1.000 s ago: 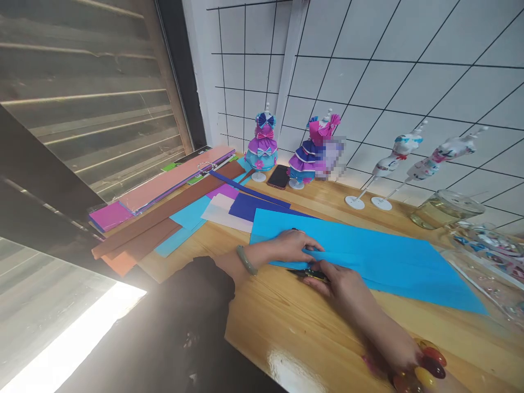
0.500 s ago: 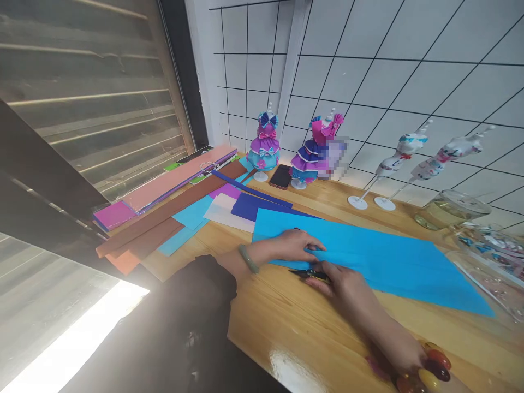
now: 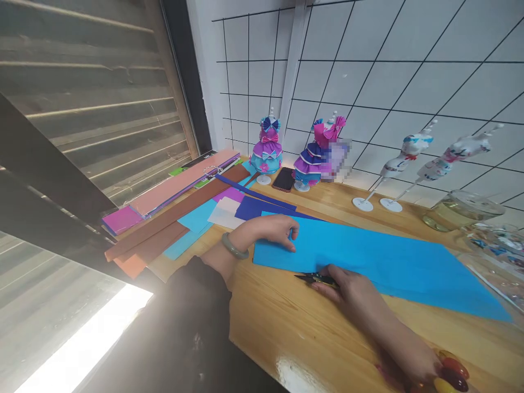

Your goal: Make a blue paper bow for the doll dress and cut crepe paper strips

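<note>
A: Where's the flat, oblong, bright-blue paper-like sheet (image 3: 368, 245)?
B: On the glossy pale-wood table (image 3: 278, 305), right hand (image 3: 350, 284) at its near edge gripping small, dark, pointed snips (image 3: 322, 279) — left hand (image 3: 279, 229) loosely curled, apparently empty, over its left end
A: What's changed?
B: Left hand has moved left, away from the right — the near edge there lies uncovered, seemingly released; before, both hands met at it

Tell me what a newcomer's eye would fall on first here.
Probably the wide bright blue sheet on the wooden table, its near edge beside the dark tool in the right hand. Next, two small mannequins in frilly dresses, standing farther back by the white wall.
</note>
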A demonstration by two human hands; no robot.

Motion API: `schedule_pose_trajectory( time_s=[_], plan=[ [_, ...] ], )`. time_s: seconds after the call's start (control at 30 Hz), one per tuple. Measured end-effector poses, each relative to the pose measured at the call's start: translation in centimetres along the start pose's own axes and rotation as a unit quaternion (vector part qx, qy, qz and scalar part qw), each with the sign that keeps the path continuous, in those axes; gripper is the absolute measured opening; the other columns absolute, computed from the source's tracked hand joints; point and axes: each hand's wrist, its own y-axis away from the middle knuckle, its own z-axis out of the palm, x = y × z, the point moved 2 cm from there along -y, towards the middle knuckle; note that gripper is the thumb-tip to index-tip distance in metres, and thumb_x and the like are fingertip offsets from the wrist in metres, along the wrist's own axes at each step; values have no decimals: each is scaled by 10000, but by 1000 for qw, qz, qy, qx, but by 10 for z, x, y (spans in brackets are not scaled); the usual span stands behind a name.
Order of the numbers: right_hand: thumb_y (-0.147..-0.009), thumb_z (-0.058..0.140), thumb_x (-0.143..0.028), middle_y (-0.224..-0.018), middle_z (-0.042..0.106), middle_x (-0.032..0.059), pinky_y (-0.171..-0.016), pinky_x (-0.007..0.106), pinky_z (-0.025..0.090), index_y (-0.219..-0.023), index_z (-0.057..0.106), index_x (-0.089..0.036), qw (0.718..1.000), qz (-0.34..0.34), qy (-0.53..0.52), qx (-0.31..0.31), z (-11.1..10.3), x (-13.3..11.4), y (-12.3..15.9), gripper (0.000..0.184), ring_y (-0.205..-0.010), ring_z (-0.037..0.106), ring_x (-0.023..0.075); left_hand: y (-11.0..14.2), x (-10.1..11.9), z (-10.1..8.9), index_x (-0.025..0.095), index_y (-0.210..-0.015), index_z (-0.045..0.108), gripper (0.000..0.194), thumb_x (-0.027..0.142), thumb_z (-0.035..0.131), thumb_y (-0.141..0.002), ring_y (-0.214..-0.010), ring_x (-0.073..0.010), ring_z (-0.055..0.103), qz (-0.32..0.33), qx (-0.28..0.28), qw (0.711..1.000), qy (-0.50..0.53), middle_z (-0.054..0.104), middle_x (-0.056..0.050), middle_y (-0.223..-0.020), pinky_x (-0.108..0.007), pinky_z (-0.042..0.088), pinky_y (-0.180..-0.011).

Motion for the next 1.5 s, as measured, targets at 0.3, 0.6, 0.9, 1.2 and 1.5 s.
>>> schedule_pose_trajectory(
  time_s=[0.3,0.6,0.9,1.2,1.5],
  plan=[
    [-844,361,-580,-834,701,33,-556,299,456,-895,578,-233,1000,5,15,-7,-2,-2,-1,413,-711,655,222,1,6,22,187,-889,552,299,365,653,-671,-499,-117,561,-25,-188,976,103,587,26,-621,-227,429,-461],
    [-842,396,-554,-811,701,36,-567,296,452,-894,593,-228,1000,-14,11,4,-3,-4,-4,384,-715,658,216,-6,-7,31,174,-864,542,298,405,642,-704,-568,-151,628,-33,-219,954,204,613,2,-639,-268,519,-508],
    [-849,355,-576,-884,689,32,-611,308,447,-917,551,-231,999,-31,-3,-21,-2,-8,-11,403,-765,645,216,-9,-16,34,173,-851,550,264,374,651,-715,-551,-132,622,-24,-221,942,250,617,16,-629,-254,515,-502],
    [-849,339,-586,-863,694,31,-594,311,447,-900,549,-230,1000,-26,-3,-14,0,-10,-11,416,-747,650,223,-7,-14,32,175,-842,560,324,418,688,-671,-539,-131,616,-35,-219,940,259,612,17,-591,-248,509,-490],
    [-851,338,-583,-872,698,42,-600,310,455,-899,557,-228,1000,-16,-12,-19,-1,-12,-11,420,-761,654,226,-8,-15,34,172,-853,558,370,455,691,-654,-562,-139,622,-35,-218,942,254,624,4,-603,-260,515,-512]
  ],
)
